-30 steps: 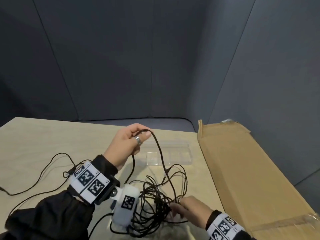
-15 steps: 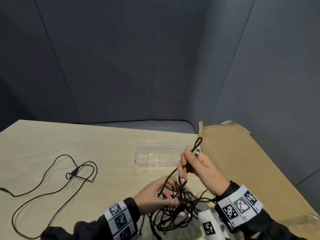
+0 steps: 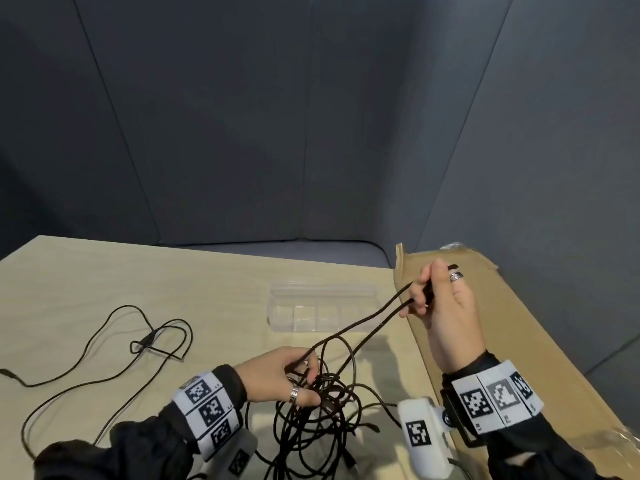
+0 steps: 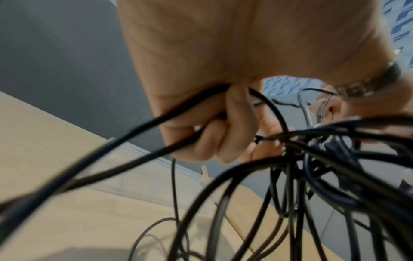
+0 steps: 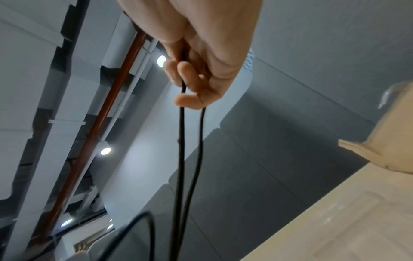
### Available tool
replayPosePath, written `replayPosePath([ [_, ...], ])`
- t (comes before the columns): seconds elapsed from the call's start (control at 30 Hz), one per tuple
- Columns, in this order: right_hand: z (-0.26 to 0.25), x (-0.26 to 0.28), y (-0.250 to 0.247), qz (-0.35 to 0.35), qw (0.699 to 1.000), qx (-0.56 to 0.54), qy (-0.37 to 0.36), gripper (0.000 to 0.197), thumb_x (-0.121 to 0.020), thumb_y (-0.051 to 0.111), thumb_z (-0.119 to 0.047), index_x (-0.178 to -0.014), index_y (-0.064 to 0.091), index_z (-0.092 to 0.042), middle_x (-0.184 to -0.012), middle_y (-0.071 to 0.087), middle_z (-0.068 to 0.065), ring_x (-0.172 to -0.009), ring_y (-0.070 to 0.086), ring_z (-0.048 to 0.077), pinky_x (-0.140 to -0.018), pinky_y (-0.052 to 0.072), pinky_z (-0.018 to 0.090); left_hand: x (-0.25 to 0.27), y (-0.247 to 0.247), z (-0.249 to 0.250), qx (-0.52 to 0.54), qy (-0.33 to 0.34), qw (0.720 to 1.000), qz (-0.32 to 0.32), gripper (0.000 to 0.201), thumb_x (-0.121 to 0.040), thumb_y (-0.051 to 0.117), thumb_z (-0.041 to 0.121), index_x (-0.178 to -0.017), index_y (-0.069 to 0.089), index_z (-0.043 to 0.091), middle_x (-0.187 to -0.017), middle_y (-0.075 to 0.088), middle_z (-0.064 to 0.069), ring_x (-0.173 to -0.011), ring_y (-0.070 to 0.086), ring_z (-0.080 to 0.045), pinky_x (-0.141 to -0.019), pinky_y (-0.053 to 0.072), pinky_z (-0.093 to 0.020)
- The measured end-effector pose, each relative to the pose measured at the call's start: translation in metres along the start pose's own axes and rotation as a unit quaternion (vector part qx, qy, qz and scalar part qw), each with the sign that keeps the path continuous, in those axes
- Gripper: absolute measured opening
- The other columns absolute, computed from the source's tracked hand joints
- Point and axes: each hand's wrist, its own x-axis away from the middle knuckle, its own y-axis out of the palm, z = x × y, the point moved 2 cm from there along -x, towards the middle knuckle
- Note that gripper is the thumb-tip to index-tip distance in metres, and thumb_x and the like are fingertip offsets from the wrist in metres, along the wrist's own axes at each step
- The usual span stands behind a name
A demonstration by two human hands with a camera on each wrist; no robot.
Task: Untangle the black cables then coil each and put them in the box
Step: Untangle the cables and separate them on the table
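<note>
A tangle of black cables (image 3: pixel 322 410) lies on the wooden table near its front edge. My left hand (image 3: pixel 277 375) grips strands at the top of the tangle, fingers curled round them (image 4: pixel 212 132). My right hand (image 3: pixel 440 299) is raised above the cardboard's left edge and pinches a doubled loop of cable (image 5: pixel 181 150). Its two strands (image 3: pixel 367 323) run taut down and left into the tangle. A separate black cable (image 3: pixel 104 358) lies loose on the left of the table. A clear plastic compartment box (image 3: pixel 322 310) sits behind the tangle.
A large flat cardboard box (image 3: pixel 519 341) lies along the table's right side. Grey padded panels (image 3: pixel 311 133) close in the back and right. White wrist camera housings (image 3: pixel 422 441) hang below both forearms, close to the tangle.
My right hand has pulled the loop up and to the right, over the cardboard, drawing the two strands longer and tauter. My left hand has stayed holding the tangle.
</note>
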Motion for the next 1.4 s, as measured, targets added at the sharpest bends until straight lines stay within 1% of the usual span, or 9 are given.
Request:
replayPosePath([
  [0.1,0.004,-0.008,-0.012,0.038,0.999,0.0,0.002,0.033,-0.089,0.043,-0.045,-0.076,0.048,-0.015,-0.051,0.041,-0.006,-0.044,0.033,0.007,-0.045,0.05,0.025,0.003,-0.004,-0.002,0.049,0.003,0.999,0.018,0.02,-0.064,0.065,0.031,-0.069,0.048,0.023,-0.062,0.046,0.016,-0.061,0.041,0.0,-0.062,0.034,-0.015],
  [0.2,0.016,-0.013,-0.021,-0.006,0.999,0.03,0.039,0.054,-0.067,0.064,-0.059,-0.096,0.056,-0.015,-0.066,0.05,-0.004,-0.053,0.046,0.007,-0.057,0.056,0.028,0.002,-0.006,-0.006,0.146,0.001,0.989,0.038,0.025,-0.066,0.062,0.028,-0.077,0.048,0.01,-0.071,0.045,0.003,-0.069,0.045,-0.007,-0.071,0.037,-0.02],
  [0.3,0.033,-0.008,-0.022,-0.092,0.968,0.18,0.15,0.057,-0.085,0.061,-0.031,-0.135,0.04,-0.013,-0.097,0.055,0.001,-0.076,0.059,0.013,-0.069,0.057,0.028,-0.001,-0.005,-0.01,0.196,-0.005,0.98,0.036,0.025,-0.064,0.065,0.023,-0.074,0.046,0.009,-0.064,0.05,0.009,-0.062,0.049,-0.006,-0.064,0.041,-0.018],
  [0.37,0.043,0.003,-0.017,-0.113,0.935,0.297,0.155,0.053,-0.09,0.058,-0.024,-0.136,0.037,-0.012,-0.103,0.051,-0.001,-0.076,0.056,0.013,-0.068,0.053,0.023,-0.003,-0.003,-0.01,0.217,-0.005,0.976,0.03,0.026,-0.061,0.066,0.025,-0.072,0.047,0.011,-0.061,0.051,0.01,-0.058,0.049,-0.006,-0.061,0.042,-0.019],
  [0.5,0.051,0.035,0.014,-0.177,0.788,0.564,-0.17,0.055,-0.078,0.071,-0.025,-0.126,0.044,-0.026,-0.118,0.041,-0.007,-0.096,0.048,0.009,-0.083,0.042,0.019,-0.006,-0.001,-0.009,0.232,-0.006,0.973,0.008,0.017,-0.069,0.062,0.014,-0.076,0.047,0.011,-0.059,0.053,0.012,-0.057,0.051,-0.004,-0.058,0.043,-0.015],
  [0.6,0.065,0.041,0.024,-0.319,0.685,0.605,-0.251,0.031,-0.08,0.056,-0.027,-0.11,0.055,-0.035,-0.115,0.057,-0.012,-0.11,0.052,0.011,-0.097,0.041,0.032,-0.004,-0.002,-0.008,0.245,-0.017,0.969,0.005,0.02,-0.067,0.065,0.017,-0.078,0.05,0.012,-0.06,0.055,0.01,-0.056,0.052,-0.005,-0.052,0.042,-0.014],
  [0.83,0.062,0.03,0.009,-0.4,0.769,0.485,-0.117,0.034,-0.096,0.037,-0.032,-0.11,0.064,-0.018,-0.087,0.036,-0.025,-0.086,0.042,-0.019,-0.081,0.03,-0.001,0.005,-0.016,-0.013,0.24,-0.048,0.969,0.035,0.016,-0.088,0.048,-0.012,-0.092,0.049,0.004,-0.064,0.063,0.003,-0.048,0.058,-0.003,-0.041,0.043,-0.011],
  [1.0,0.062,0.018,0.002,-0.371,0.789,0.477,-0.112,0.031,-0.093,0.04,-0.027,-0.103,0.067,-0.016,-0.086,0.038,-0.023,-0.086,0.043,-0.021,-0.078,0.031,-0.001,0.009,-0.029,-0.016,0.246,-0.047,0.967,0.042,0.018,-0.081,0.063,-0.002,-0.093,0.052,0.007,-0.076,0.063,-0.004,-0.07,0.064,-0.016,-0.051,0.053,-0.022],
  [1.4,0.054,-0.018,-0.045,-0.25,0.847,0.468,0.015,0.029,-0.096,0.044,-0.007,-0.079,0.058,-0.026,-0.088,0.059,-0.004,-0.088,0.052,-0.006,-0.075,0.035,0.003,0.016,-0.037,-0.044,0.332,-0.119,0.931,0.098,0.011,-0.09,0.046,-0.001,-0.098,0.046,0.007,-0.055,0.05,0.003,-0.038,0.032,-0.004,-0.035,0.039,-0.019],
])
